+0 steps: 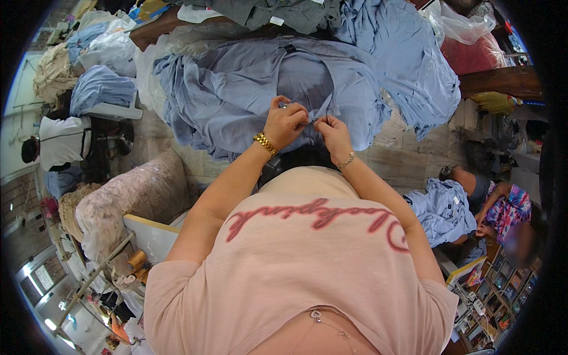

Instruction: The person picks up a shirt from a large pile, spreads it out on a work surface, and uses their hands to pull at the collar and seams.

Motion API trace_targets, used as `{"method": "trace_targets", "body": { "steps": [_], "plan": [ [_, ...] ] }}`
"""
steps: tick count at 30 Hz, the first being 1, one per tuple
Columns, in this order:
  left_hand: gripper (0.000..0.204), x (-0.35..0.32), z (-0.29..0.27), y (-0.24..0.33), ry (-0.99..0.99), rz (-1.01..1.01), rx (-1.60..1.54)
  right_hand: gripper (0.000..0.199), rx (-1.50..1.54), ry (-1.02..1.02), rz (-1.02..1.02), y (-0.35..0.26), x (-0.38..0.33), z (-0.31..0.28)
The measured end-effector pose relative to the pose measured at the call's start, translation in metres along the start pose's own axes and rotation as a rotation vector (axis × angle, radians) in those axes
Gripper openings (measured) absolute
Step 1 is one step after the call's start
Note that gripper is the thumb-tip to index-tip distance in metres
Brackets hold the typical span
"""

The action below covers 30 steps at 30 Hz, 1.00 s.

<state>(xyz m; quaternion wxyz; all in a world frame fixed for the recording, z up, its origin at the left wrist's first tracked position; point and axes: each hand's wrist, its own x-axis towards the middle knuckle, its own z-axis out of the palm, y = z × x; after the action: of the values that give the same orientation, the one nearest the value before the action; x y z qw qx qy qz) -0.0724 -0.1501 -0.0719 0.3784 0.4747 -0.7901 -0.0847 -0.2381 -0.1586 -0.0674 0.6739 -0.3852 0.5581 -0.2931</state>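
Note:
A light blue garment with a dark neck label is spread in front of me. My left hand, with a gold watch on its wrist, is closed on the garment's edge near its front opening. Close by on the right, my right hand pinches the same edge, its wrist wearing a thin bracelet. A short stretch of blue cloth runs between the two sets of fingertips. Whether a small tool or thread is in the fingers is too small to tell.
More blue cloth hangs at the far right beside a dark grey garment. A wrapped fabric bundle lies at the left. One person sits at far left; another handles blue cloth at right.

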Motion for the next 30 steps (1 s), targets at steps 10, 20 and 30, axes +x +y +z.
{"method": "trace_targets", "body": {
  "steps": [10, 20, 30],
  "plan": [
    [0.019, 0.004, -0.001, -0.001, -0.012, 0.024, -0.044, 0.007, 0.059, -0.035, -0.014, -0.001, 0.002, -0.006],
    [0.022, 0.007, -0.002, 0.000, -0.035, -0.010, -0.043, 0.007, 0.014, -0.174, 0.003, -0.011, -0.008, -0.007],
    [0.021, 0.007, -0.005, 0.000, -0.080, -0.042, 0.008, 0.012, -0.029, -0.063, 0.009, -0.016, -0.008, -0.001]
  ]
}}
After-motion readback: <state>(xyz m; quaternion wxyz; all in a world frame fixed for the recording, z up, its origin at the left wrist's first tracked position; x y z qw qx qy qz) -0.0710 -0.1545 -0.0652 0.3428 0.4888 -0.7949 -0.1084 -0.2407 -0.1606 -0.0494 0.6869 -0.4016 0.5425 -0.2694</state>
